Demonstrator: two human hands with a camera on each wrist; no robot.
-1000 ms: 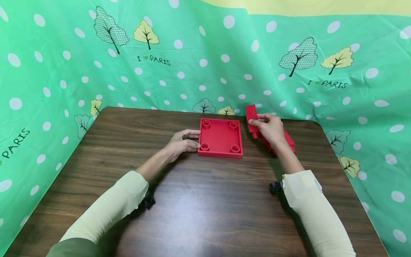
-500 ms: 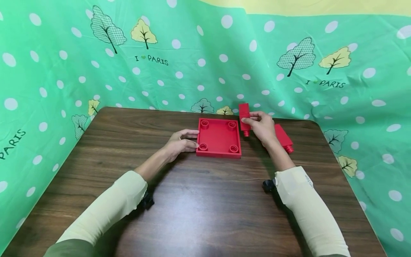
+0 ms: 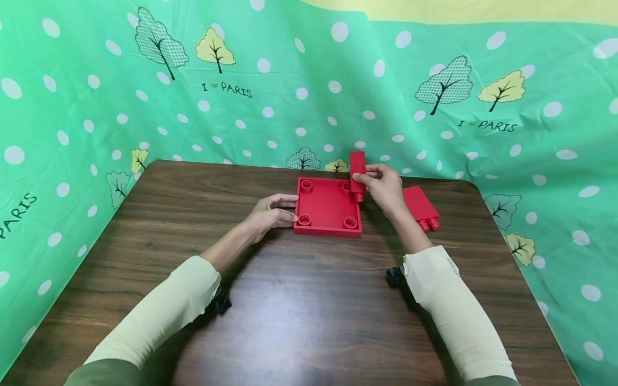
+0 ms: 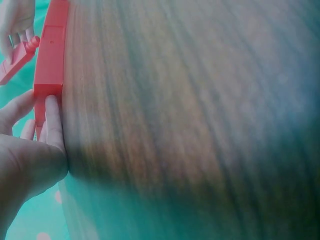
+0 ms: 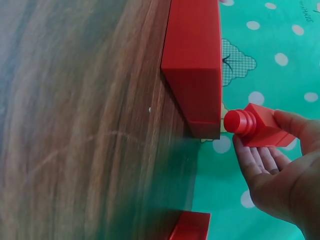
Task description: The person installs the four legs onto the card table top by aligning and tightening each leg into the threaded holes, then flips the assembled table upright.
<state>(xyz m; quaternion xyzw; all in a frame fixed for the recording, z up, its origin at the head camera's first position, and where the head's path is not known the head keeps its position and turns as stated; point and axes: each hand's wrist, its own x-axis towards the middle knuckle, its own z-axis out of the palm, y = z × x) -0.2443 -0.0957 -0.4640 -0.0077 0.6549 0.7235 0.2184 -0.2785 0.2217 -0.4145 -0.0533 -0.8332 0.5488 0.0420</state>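
A shallow red square tray-like piece (image 3: 330, 201) lies on the table, with a round threaded socket in each corner. My left hand (image 3: 264, 215) rests its fingertips and thumb against its left side, as the left wrist view shows too. Beyond its far right corner, my right hand (image 3: 384, 188) pinches a red block-shaped leg (image 3: 357, 172) between thumb and fingers. The leg's round threaded end (image 5: 240, 122) points down, overlapping the far right socket in the head view. From the right wrist view, that end is apart from the square piece (image 5: 195, 50).
More red legs (image 3: 419, 205) lie side by side right of the square piece, partly behind my right forearm, threaded ends facing me. The brown wooden table (image 3: 299, 300) meets a green dotted cloth (image 3: 270, 128) at its far edge.
My right hand has carried the leg leftward, from beside the other legs to the far right corner of the square piece. My left hand stays at the left side.
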